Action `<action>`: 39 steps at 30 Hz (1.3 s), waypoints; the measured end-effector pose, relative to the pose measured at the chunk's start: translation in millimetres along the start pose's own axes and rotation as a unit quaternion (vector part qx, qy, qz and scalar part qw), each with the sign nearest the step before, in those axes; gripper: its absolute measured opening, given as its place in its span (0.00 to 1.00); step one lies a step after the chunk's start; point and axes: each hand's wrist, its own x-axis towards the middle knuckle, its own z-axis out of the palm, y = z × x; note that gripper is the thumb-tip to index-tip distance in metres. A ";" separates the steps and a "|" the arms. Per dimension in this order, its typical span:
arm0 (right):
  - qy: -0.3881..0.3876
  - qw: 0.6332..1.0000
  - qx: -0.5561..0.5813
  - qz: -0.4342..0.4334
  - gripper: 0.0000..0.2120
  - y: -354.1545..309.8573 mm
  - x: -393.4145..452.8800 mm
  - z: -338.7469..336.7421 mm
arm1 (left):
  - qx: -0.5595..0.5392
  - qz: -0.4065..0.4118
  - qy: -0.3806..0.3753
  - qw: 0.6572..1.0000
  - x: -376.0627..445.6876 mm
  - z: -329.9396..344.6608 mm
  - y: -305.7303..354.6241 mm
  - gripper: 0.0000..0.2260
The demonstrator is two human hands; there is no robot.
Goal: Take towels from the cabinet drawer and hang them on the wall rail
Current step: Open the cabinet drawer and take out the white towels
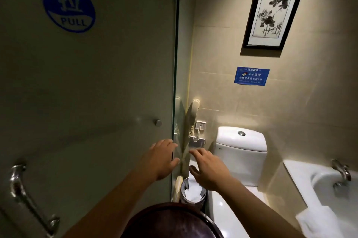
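Both my arms reach forward in a small bathroom. My left hand (161,158) is held in front of the right edge of the frosted glass door (96,92), fingers relaxed and holding nothing. My right hand (208,169) hovers beside it, fingers spread, over the toilet area, also holding nothing. A white towel (319,222) lies on the counter at the lower right, next to the basin. No cabinet drawer or wall rail shows in this view.
A white toilet (241,152) stands against the back wall, with a wall phone (191,113) and a lined bin (193,191) to its left. The door carries a metal handle (25,195) and a knob (158,123). A basin with tap (341,173) sits right.
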 end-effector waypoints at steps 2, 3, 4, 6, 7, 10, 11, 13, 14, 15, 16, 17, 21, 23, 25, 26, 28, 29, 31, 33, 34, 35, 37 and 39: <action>-0.004 1.000 0.003 0.005 0.29 -1.4 4.0 11.2 | 0.001 -0.007 -0.016 1.000 -0.1 7.1 -8.7 0.25; -0.008 1.000 0.000 0.006 0.29 -2.6 5.0 16.9 | -0.001 -0.010 -0.024 1.000 -1.4 12.2 -13.7 0.25; -0.014 1.000 -0.007 0.006 0.29 -3.9 5.0 22.4 | -0.002 -0.013 -0.030 0.999 -3.3 18.1 -19.0 0.25; -0.033 0.999 -0.038 0.001 0.29 -6.7 4.5 32.2 | -0.001 -0.021 -0.042 0.999 -9.1 30.8 -29.6 0.26; -0.042 0.998 -0.054 -0.004 0.29 -7.4 4.7 37.3 | -0.001 -0.024 -0.050 0.998 -11.9 37.1 -34.7 0.26; -0.066 0.996 -0.058 -0.007 0.28 -12.3 -1.5 58.2 | 0.004 -0.027 -0.079 0.997 -24.0 56.8 -47.3 0.26; -0.073 0.996 -0.051 -0.005 0.27 -14.6 -6.9 66.4 | 0.000 -0.028 -0.089 0.996 -29.2 63.8 -49.8 0.26; -0.086 0.995 -0.048 -0.010 0.27 -18.5 -19.8 81.2 | -0.010 -0.031 -0.100 0.994 -41.6 77.0 -50.7 0.25; -0.090 0.995 -0.051 -0.015 0.27 -19.9 -26.4 87.4 | -0.014 -0.032 -0.101 0.994 -48.6 83.0 -49.6 0.25; -0.094 0.994 -0.052 -0.018 0.27 -21.6 -32.7 92.6 | -0.020 -0.034 -0.103 0.994 -55.8 88.8 -48.5 0.25; -0.102 0.993 -0.056 -0.022 0.28 -23.0 -40.1 98.2 | -0.026 -0.035 -0.107 0.993 -64.0 94.3 -46.6 0.25; -0.113 0.991 -0.063 -0.027 0.27 -23.9 -48.3 104.6 | -0.031 -0.039 -0.108 0.993 -72.9 100.9 -44.7 0.24; -0.139 0.986 -0.071 -0.055 0.26 -28.6 -89.0 132.2 | -0.034 -0.066 -0.122 0.990 -116.1 131.2 -37.8 0.26; -0.152 0.985 -0.057 -0.064 0.27 -33.0 -116.6 143.7 | -0.021 -0.074 -0.155 0.985 -145.8 148.6 -31.0 0.27; -0.171 0.981 -0.049 -0.076 0.27 -37.3 -148.4 155.0 | -0.013 -0.084 -0.180 0.980 -178.1 163.6 -21.8 0.28; -0.179 0.979 -0.049 -0.086 0.27 -39.6 -165.1 160.8 | -0.012 -0.090 -0.185 0.979 -194.2 170.3 -16.5 0.28; -0.194 0.974 -0.052 -0.104 0.27 -44.9 -197.4 171.4 | -0.014 -0.098 -0.195 0.976 -225.2 183.3 -5.9 0.28; -0.200 0.972 -0.053 -0.110 0.26 -46.5 -212.0 176.9 | -0.017 -0.102 -0.196 0.975 -239.2 190.0 -0.7 0.28; -0.198 0.972 -0.047 -0.114 0.27 -47.4 -235.7 188.9 | -0.019 -0.110 -0.193 0.975 -263.6 203.0 8.5 0.28; -0.196 0.974 -0.034 -0.107 0.27 -47.8 -254.3 201.7 | -0.009 -0.106 -0.211 0.972 -284.5 216.6 16.9 0.28; -0.195 0.975 -0.027 -0.103 0.27 -47.9 -263.7 210.0 | 0.003 -0.098 -0.222 0.970 -294.3 224.9 20.4 0.28; -0.192 0.976 -0.021 -0.100 0.26 -47.5 -273.1 220.6 | 0.015 -0.090 -0.229 0.969 -302.9 234.8 22.5 0.28; -0.192 0.976 -0.022 -0.104 0.25 -45.4 -287.9 244.7 | 0.029 -0.082 -0.230 0.969 -315.8 258.8 23.0 0.28; -0.195 0.975 -0.022 -0.105 0.24 -41.6 -300.7 272.2 | 0.030 -0.085 -0.233 0.968 -327.8 289.3 20.6 0.28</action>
